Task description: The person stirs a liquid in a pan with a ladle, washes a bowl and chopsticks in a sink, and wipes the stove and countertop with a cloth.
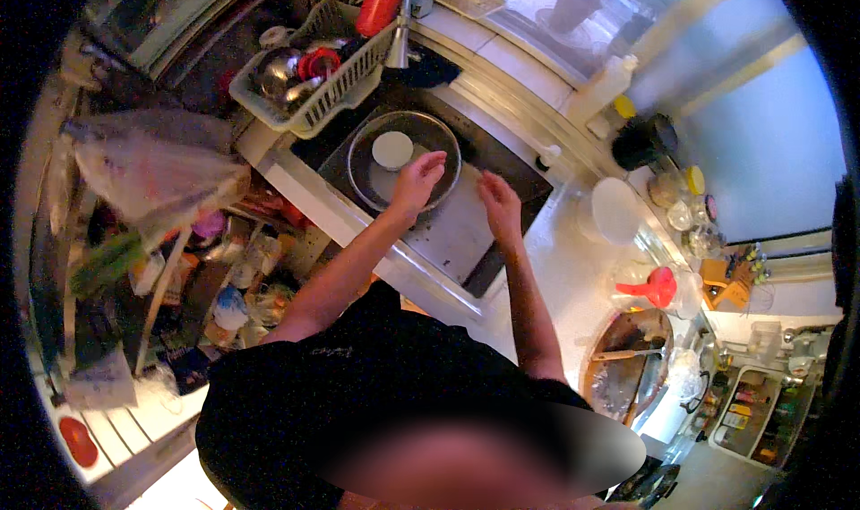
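Note:
A wide round bowl (356, 182) with a thin bright rim stands in the sink (447, 248). Inside the bowl is a white round object (392, 150), perhaps a lid or small tub. My left hand (420, 186) reaches over the bowl's near right side, its fingers stretched and slightly bent, with nothing visible in it. Right of the bowl and apart from it, my right hand (501, 208) hangs over the sink with loosely curled fingers. I see nothing held there either, though its palm is partly hidden.
Behind the bowl, a dish rack (346, 97) holds metalware and red items beside the metal faucet (399, 45). A white container (613, 211), a red funnel (652, 287) and a large round board or tray (625, 362) occupy the right counter. Jars line the windowsill. Cluttered shelves lie left.

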`<state>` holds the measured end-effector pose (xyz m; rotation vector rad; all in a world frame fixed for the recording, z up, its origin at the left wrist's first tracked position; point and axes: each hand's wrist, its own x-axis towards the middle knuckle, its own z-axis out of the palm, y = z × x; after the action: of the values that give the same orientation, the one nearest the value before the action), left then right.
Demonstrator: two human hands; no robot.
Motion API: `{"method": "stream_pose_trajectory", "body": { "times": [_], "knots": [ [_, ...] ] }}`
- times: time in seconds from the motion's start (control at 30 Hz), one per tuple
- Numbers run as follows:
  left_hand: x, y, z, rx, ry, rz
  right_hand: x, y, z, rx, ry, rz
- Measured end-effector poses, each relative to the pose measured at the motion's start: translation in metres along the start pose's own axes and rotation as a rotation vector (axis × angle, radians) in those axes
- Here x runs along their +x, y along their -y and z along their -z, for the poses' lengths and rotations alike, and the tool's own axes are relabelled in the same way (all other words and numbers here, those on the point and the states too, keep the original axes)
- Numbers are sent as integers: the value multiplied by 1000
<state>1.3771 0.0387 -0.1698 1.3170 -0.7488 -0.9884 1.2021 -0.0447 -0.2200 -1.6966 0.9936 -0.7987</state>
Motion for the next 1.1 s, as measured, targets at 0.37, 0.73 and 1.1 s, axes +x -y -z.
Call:
{"method": "stream_pose_trajectory", "body": {
  "times": [0.37, 0.73, 1.1],
  "knots": [
    [54, 37, 98, 111, 30, 232, 288, -41, -153, -866, -30, 395],
    [76, 59, 137, -47, 2, 348, 265, -41, -127, -944, -157, 378],
    [154, 70, 44, -396, 274, 684, 167, -39, -16, -237, -220, -87]
  ]
}}
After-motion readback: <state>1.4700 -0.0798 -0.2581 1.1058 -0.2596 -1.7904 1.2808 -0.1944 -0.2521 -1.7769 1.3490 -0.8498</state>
